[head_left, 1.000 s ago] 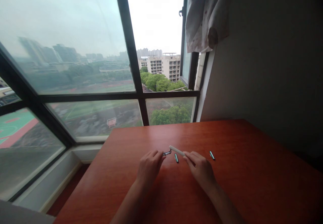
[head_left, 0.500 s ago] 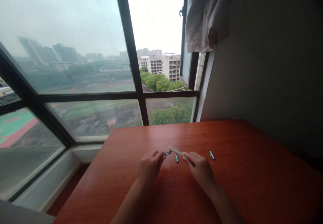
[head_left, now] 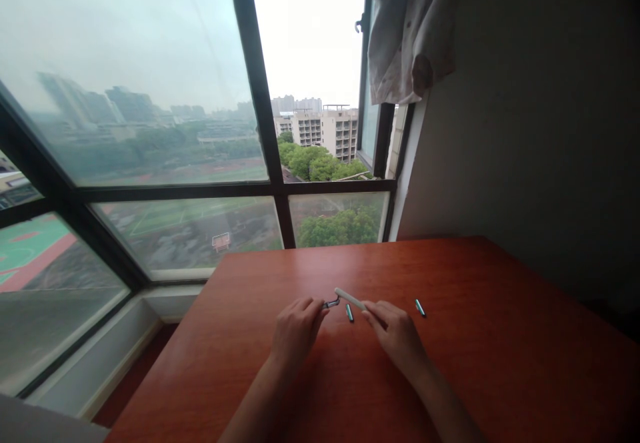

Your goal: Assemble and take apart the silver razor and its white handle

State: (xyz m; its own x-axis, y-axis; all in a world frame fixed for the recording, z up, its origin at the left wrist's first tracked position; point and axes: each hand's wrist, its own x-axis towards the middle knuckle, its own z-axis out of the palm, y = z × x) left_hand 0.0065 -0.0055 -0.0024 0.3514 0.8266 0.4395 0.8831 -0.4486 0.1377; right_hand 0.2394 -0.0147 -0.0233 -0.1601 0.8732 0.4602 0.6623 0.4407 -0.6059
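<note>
My left hand (head_left: 299,326) is closed, pinching one end of a small silver-and-dark piece (head_left: 330,304) that looks like a razor head. Between my right hand's (head_left: 396,330) thumb and fingers is a slim white stick (head_left: 351,298) that looks like a razor handle, slanting up to the left. A dark bent neck at its tip meets or nearly meets the silver piece; I cannot tell if they are joined. Just left of my right fingertips lies a small teal-and-black razor cartridge (head_left: 349,312). Another teal cartridge (head_left: 420,307) rests farther right on the table.
The reddish-brown wooden table (head_left: 240,363) stretches under both arms. Beyond its far edge stand dark-framed windows (head_left: 280,188), one pane swung open at right. A pale curtain (head_left: 410,43) hangs above, beside a dark wall (head_left: 525,130).
The white handle's tip has shifted slightly right, and more of the dark bent neck shows beside the silver piece. Both hands and the two teal cartridges stay in place.
</note>
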